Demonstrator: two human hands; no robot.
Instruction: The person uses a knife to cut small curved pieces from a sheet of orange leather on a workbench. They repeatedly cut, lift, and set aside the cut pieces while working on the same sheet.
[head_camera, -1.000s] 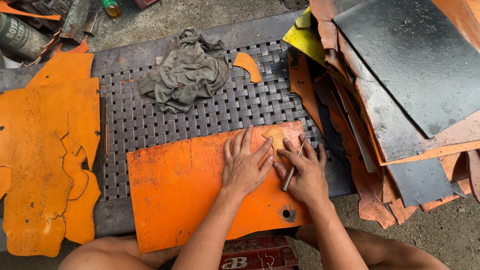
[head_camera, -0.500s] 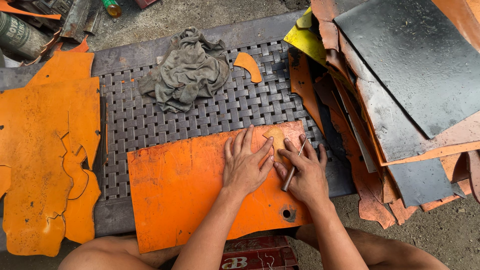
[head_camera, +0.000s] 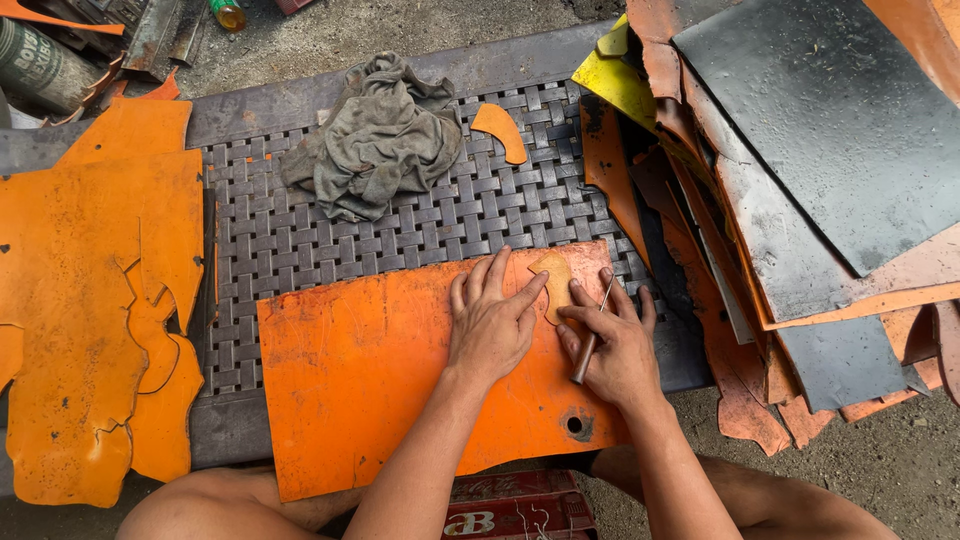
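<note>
We count two bare hands (head_camera: 490, 325), one thin pointed awl (head_camera: 590, 340), one crumpled grey rag (head_camera: 375, 140), two small tan templates (head_camera: 553, 285).

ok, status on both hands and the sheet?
Left hand flat, pinning small tan template on orange metal sheet. Right hand grips thin wooden-handled scriber at the template's edge. Nothing obstructing.

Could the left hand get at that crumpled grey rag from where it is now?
Probably yes: the left hand lies flat on the orange sheet, and only bare woven mat separates it from the rag.

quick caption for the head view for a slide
Left hand pins a small template on an orange sheet while right hand holds an awl.
</note>
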